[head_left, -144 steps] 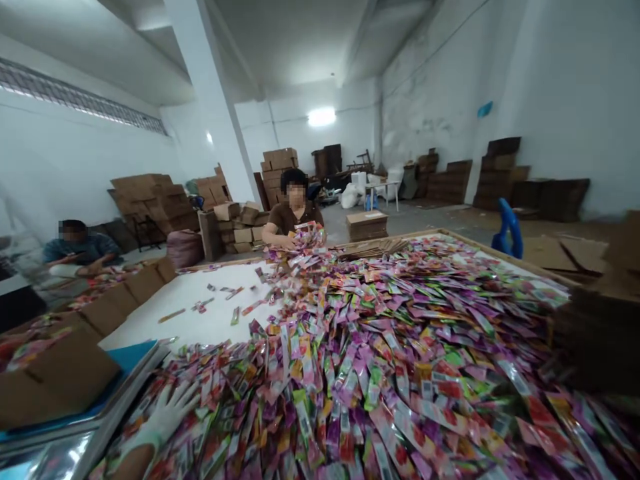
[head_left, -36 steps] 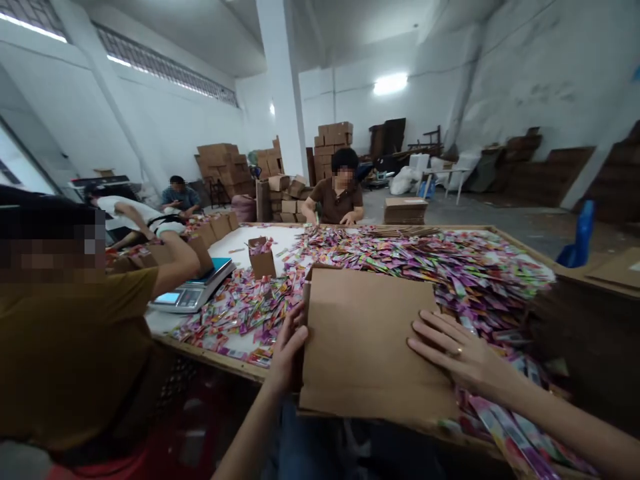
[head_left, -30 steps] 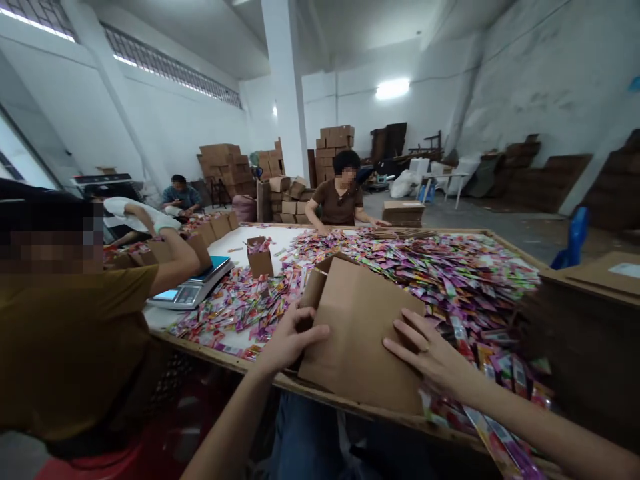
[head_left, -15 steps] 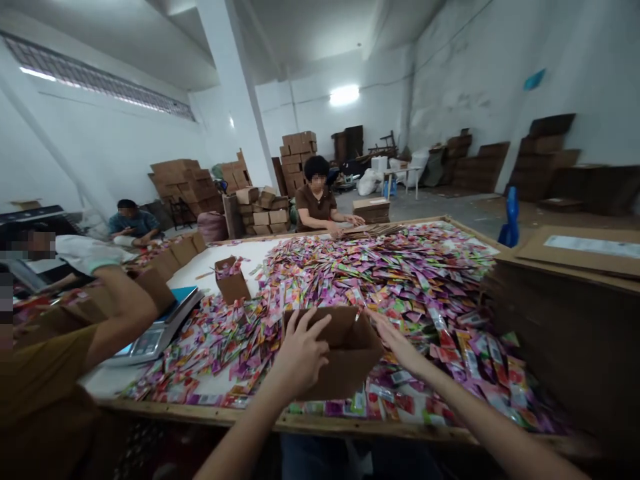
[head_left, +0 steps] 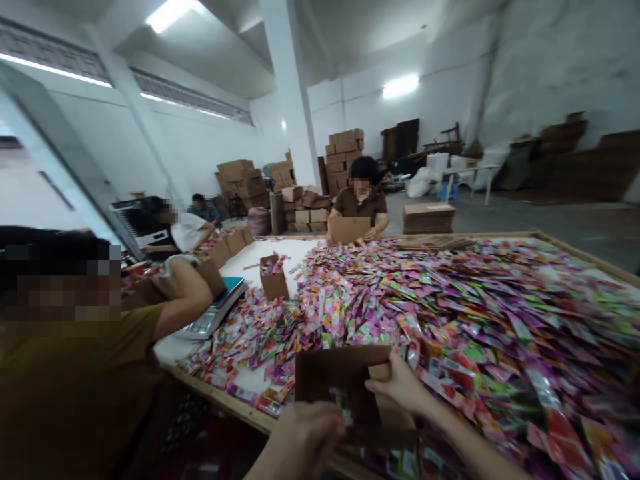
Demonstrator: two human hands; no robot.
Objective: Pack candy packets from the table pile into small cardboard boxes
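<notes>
1. My right hand (head_left: 395,388) is closed around a flap of the open brown cardboard carton (head_left: 325,373), with the fingers curled over its edge. My left hand (head_left: 306,441) is blurred at the bottom of the view, just beside the carton's near corner, and I cannot tell whether it grips anything.
2. The carton is low in front of me, above the near side of the wooden table (head_left: 223,403), and tilted so that its inside faces me.
3. Only a few foil packets (head_left: 340,400) show inside my carton. A huge heap of colourful packets (head_left: 475,333) spreads across most of the table, too many to count.
4. I count one carton in my hands and one small carton (head_left: 274,280) on the table, filled with packets. One digital scale (head_left: 213,321) sits beside it.
5. Four other people are here. One person (head_left: 75,380) sits at my near left, and one across the table (head_left: 359,203) holds a flat cardboard piece (head_left: 350,230). Two more (head_left: 187,233) and (head_left: 200,208) are farther left.
6. Stacked cartons (head_left: 305,213) stand behind them.
</notes>
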